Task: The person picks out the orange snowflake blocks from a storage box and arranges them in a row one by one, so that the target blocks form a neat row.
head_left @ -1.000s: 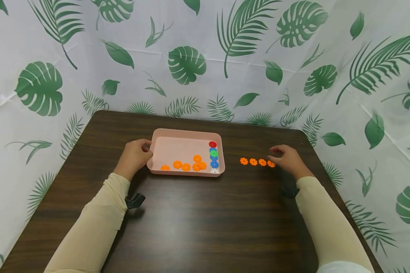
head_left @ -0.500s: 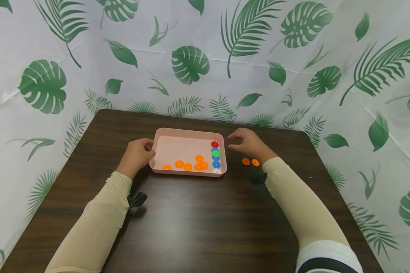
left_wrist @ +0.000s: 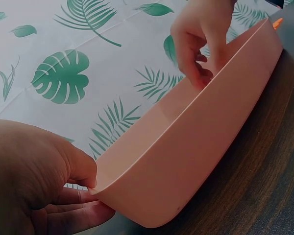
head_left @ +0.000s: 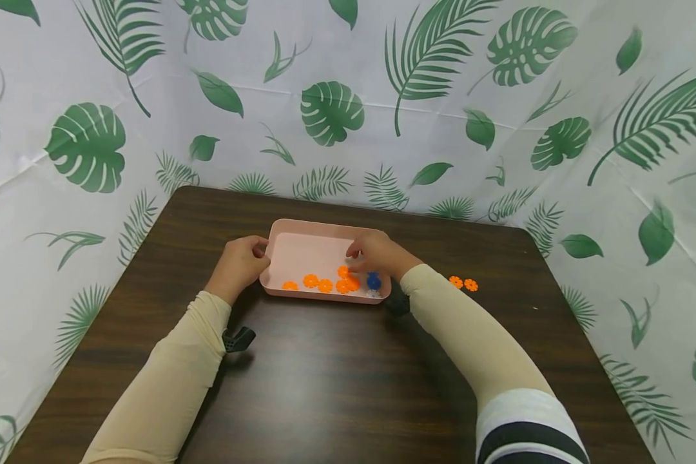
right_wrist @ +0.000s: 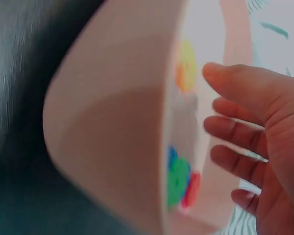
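In the head view my left hand (head_left: pixel 236 267) pinches the left end of a pink tray (head_left: pixel 327 227). The left wrist view shows its thumb on the rim and its fingers under the corner. My right hand (head_left: pixel 379 252) is over the tray's right part, thumb and fingers apart and holding nothing in the right wrist view. Orange flower-shaped discs (head_left: pixel 325 285) lie along the tray's near side, some right by the right fingertips. Blue discs (head_left: pixel 374 281) and a white disc (head_left: pixel 374 293) sit by the right end. A green disc (right_wrist: pixel 178 186) and a red disc (right_wrist: pixel 192 188) appear in the right wrist view.
Two orange discs (head_left: pixel 463 283) lie on the dark wooden table (head_left: pixel 336 374) right of the tray, beside the right sleeve (head_left: pixel 458 328), which covers the table there. A white leaf-print cloth (head_left: pixel 255 148) hangs behind the table.
My right hand has left the row of orange discs on the table and moved left over the tray. Its sleeve now hides part of that row. The left hand stays on the tray.
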The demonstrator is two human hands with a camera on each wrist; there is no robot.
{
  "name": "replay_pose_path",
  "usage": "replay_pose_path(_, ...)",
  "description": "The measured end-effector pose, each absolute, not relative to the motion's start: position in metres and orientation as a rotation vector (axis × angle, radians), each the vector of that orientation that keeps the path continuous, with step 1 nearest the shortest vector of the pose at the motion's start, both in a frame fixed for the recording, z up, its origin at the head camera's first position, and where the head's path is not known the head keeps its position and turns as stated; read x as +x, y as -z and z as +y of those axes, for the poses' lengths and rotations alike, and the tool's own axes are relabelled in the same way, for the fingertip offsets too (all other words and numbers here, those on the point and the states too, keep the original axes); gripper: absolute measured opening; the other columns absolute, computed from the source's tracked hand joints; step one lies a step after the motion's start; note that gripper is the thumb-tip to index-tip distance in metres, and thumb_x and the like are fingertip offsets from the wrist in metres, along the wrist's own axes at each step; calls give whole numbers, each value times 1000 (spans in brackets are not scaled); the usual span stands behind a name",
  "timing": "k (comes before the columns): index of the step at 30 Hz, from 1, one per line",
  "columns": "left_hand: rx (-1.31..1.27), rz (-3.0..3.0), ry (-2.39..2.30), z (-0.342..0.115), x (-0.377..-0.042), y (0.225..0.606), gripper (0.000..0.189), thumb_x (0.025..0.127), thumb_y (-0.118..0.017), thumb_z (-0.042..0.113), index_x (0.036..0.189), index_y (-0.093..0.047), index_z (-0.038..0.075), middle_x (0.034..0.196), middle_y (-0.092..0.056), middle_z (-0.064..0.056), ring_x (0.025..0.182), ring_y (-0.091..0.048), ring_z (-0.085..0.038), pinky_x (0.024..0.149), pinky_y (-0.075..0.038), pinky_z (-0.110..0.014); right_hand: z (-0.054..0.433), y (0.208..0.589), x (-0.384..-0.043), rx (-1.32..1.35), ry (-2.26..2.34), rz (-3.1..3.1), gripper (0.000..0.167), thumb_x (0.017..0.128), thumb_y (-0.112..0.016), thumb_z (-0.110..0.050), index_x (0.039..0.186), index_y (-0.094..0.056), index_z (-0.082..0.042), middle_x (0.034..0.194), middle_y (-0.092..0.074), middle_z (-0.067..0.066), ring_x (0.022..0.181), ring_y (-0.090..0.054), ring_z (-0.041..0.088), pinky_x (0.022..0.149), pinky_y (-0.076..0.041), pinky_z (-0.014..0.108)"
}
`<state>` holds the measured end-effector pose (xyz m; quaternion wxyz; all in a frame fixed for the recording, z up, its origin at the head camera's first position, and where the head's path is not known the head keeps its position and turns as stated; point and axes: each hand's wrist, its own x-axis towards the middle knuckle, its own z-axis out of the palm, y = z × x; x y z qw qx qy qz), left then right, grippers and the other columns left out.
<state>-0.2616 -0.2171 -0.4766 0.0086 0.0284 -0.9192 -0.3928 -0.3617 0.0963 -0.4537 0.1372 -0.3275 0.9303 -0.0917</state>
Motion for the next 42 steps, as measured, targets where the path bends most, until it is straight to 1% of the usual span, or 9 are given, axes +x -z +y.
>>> replay_pose_path(5, 102, -2878, 1228, -218, -261, 476, 44, 93, -61, 14, 136, -63, 4, 105, -69, -17, 87, -61, -31, 75, -57, -41, 80, 456, -356, -965, 165, 2651, 28, 87, -84, -33, 110, -79, -18, 95, -67, -6, 91, -57, 16, 91, -50, 31)
replay_pose_path(16, 120, -2891, 1239, -219, -261, 476, 45, 93, -61, 14, 137, -63, 3, 107, -68, -17, 88, -61, -31, 76, -57, -41, 72, 458, -349, -1065, 68, 2654, 25, 87, -84, -26, 108, -75, -15, 99, -65, -2, 92, -57, 17, 94, -52, 31)
replay_pose_path(22, 102, -2871, 1214, -217, -261, 475, 44, 92, -61, 13, 135, -64, 3, 105, -69, -17, 86, -62, -31, 76, -57, -42, 75, 460, -345, -1115, 76, 2681, 22, 84, -82, -23, 102, -70, -17, 94, -60, -2, 88, -55, 18, 85, -50, 30)
replay_pose_path(27, 106, -2861, 1213, -216, -261, 474, 44, 91, -62, 12, 134, -65, 4, 103, -69, -16, 84, -61, -31, 76, -58, -42, 80, 460, -347, -1021, 167, 2694, 30, 84, -83, -28, 108, -69, -18, 94, -60, -5, 89, -54, 17, 85, -50, 31)
replay_pose_path(32, 105, -2864, 1218, -215, -261, 473, 44, 91, -62, 12, 134, -64, 3, 103, -69, -16, 85, -61, -31, 76, -57, -42, 88, 455, -354, -1064, 233, 2706, 23, 87, -78, -27, 104, -70, -16, 89, -61, -3, 84, -55, 17, 79, -50, 31)
replay_pose_path(33, 103, -2866, 1219, -215, -261, 473, 44, 91, -61, 12, 135, -64, 3, 103, -69, -16, 85, -61, -31, 76, -57, -42, 91, 452, -355, -1082, 242, 2714, 22, 86, -78, -26, 103, -70, -15, 89, -62, -2, 84, -55, 18, 79, -50, 32)
replay_pose_path(38, 111, -2879, 1225, -215, -260, 473, 45, 92, -61, 13, 136, -63, 3, 106, -69, -17, 88, -61, -32, 77, -57, -42, 109, 432, -349, -1007, 358, 2731, 32, 87, -78, -21, 115, -70, -9, 103, -67, 1, 95, -58, 21, 96, -51, 40)
replay_pose_path(40, 118, -2881, 1231, -215, -260, 473, 45, 92, -61, 13, 136, -63, 4, 107, -68, -17, 88, -61, -32, 77, -57, -42, 119, 425, -349, -963, 367, 2753, 35, 87, -77, -20, 119, -69, -9, 106, -67, 1, 96, -59, 22, 99, -48, 43)
replay_pose_path(42, 123, -2883, 1236, -215, -259, 473, 45, 92, -61, 13, 137, -63, 4, 108, -68, -17, 89, -61, -32, 78, -57, -43, 131, 419, -350, -905, 383, 2779, 37, 87, -77, -21, 121, -69, -9, 108, -67, 1, 97, -58, 22, 98, -50, 44)
